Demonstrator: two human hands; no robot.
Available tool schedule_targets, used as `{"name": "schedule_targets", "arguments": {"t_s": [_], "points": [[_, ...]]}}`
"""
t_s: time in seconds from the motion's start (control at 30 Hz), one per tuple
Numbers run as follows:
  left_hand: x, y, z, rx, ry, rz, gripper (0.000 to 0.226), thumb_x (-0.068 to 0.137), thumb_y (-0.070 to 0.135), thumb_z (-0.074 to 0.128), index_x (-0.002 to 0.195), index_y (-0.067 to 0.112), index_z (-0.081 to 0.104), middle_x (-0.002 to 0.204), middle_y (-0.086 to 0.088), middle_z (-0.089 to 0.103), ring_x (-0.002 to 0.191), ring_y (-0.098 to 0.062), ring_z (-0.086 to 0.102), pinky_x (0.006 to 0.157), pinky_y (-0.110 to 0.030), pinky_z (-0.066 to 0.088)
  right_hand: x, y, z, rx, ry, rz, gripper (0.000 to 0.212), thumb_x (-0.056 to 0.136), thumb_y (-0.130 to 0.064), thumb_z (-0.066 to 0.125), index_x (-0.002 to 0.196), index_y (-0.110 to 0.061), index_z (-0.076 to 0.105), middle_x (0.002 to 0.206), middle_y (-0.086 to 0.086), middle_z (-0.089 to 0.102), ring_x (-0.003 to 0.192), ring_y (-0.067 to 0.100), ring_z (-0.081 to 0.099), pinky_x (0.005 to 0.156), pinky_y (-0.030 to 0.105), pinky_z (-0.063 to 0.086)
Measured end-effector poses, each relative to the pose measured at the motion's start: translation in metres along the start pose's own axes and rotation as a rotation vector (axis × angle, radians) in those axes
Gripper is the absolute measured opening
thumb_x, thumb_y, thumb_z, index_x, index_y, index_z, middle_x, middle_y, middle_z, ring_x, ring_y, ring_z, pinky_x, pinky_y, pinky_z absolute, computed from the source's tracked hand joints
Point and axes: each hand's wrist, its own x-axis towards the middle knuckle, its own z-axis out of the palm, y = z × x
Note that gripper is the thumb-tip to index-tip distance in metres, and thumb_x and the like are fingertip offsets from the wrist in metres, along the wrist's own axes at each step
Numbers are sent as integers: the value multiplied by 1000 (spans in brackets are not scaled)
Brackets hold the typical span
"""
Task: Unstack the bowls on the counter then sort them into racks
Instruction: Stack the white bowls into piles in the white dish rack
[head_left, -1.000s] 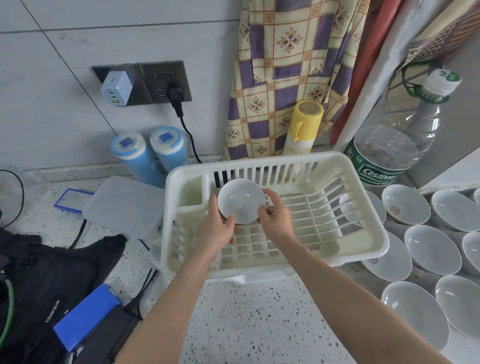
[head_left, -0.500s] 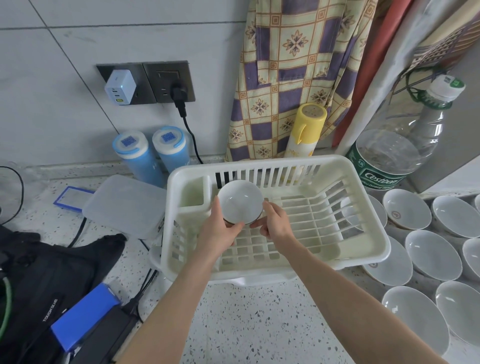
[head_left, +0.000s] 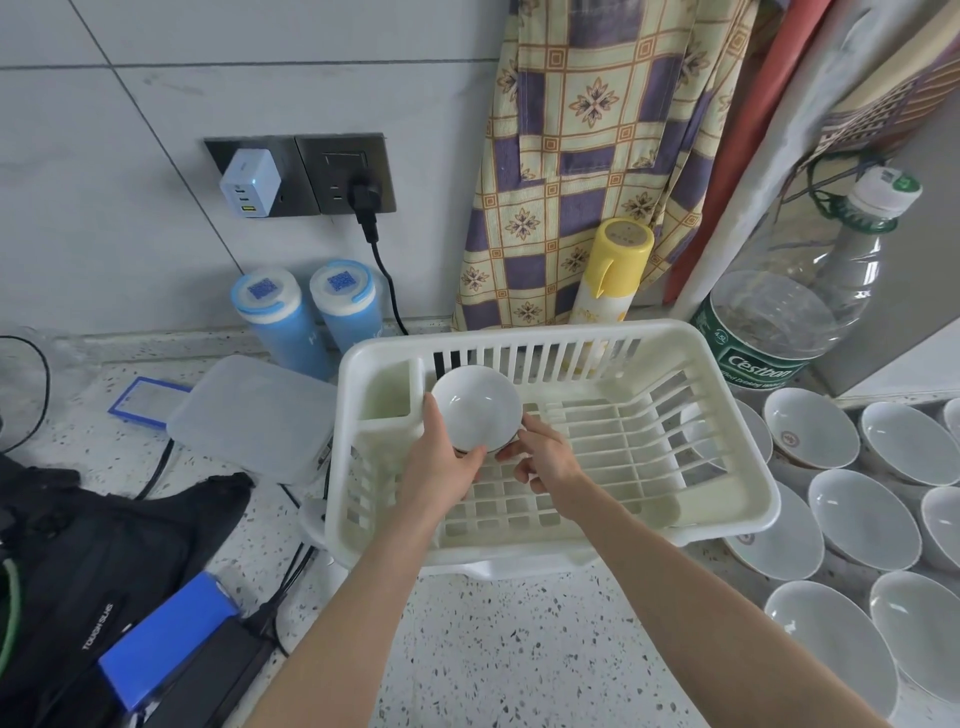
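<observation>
Both hands' grip cups bowl (head_left: 477, 406) from below.

Far wall (head_left: 156, 104) was big pale grey tiles with a double socket plate (head_left: 311, 174) on it, a checked yellow-and-purple curtain (head_left: 597, 156) hung to the right, and the speckled terrazzo counter (head_left: 519, 665) sat in soft, even light.
</observation>
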Motion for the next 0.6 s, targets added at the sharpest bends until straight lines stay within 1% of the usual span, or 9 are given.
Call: {"name": "schedule_targets", "arguments": {"t_s": [0.1, 0.17, 0.23, 0.3, 0.33, 0.4, 0.47, 0.53, 0.6], "points": [[1, 0, 0, -35, -9, -15, 91, 93, 28, 62, 156, 27, -4, 109, -3, 65, 82, -20, 71, 75, -42, 60, -3, -3, -1, 10, 29, 54, 43, 99, -19, 36, 139, -31, 47, 76, -2, 72, 48, 12, 44, 41, 20, 24], [2, 0, 1, -104, -2, -17, 87, 92, 26, 62, 156, 27, 2, 99, -1, 67, 79, -18, 71, 68, -40, 60, -10, -6, -3, 12, 73, 63, 47, 101, -23, 37, 147, -26, 36, 82, -1, 72, 49, 11, 44, 39, 19, 28], [3, 0, 0, -201, 19, -14, 77, 93, 27, 60, 155, 26, 14, 84, -1, 71, 73, -11, 69, 56, -29, 54, -21, -10, -8, 16, 121, 28, 49, 100, -21, 40, 148, -24, 33, 84, -2, 73, 50, 10, 45, 39, 18, 32], [1, 2, -2, -321, 62, 30, 59, 95, 26, 56, 149, 24, 33, 75, -1, 72, 62, -1, 63, 50, -19, 47, -38, -12, -17, 67, 153, -40, 45, 98, -18, 44, 143, -25, 41, 83, -3, 74, 50, 9, 45, 39, 16, 33], [-1, 3, -4, -382, 87, 67, 49, 96, 23, 55, 143, 24, 42, 73, -1, 71, 54, 2, 58, 47, -16, 45, -48, -12, -23, 106, 165, -80, 42, 98, -17, 46, 138, -26, 46, 82, -3, 74, 48, 8, 45, 39, 16, 33], [-8, 7, -7, -493, 126, 139, 35, 97, 20, 53, 132, 25, 53, 69, 1, 70, 44, 0, 50, 44, -17, 43, -73, -9, -35, 180, 183, -159, 35, 97, -14, 47, 130, -24, 55, 78, -2, 74, 45, 8, 43, 39, 17, 32], [-21, 14, -8, -571, 136, 196, 27, 98, 19, 53, 123, 27, 59, 64, 5, 70, 43, -3, 47, 43, -18, 43, -99, -4, -46, 275, 177, -234, 31, 97, -10, 46, 122, -21, 61, 75, 0, 72, 44, 10, 41, 40, 19, 30], [-40, 22, -5, -616, 127, 249, 23, 98, 17, 52, 116, 27, 62, 62, 8, 68, 43, -2, 47, 42, -16, 41, -123, 1, -55, 331, 181, -282, 29, 97, -7, 46, 111, -21, 67, 73, 3, 70, 44, 11, 39, 40, 20, 28], [-63, 27, 2, -638, 91, 295, 21, 99, 15, 52, 111, 27, 63, 61, 7, 67, 42, -3, 47, 43, -15, 40, -143, 9, -64, 356, 226, -306, 31, 96, -5, 46, 102, -21, 71, 72, 5, 69, 44, 11, 37, 40, 19, 27]]}}
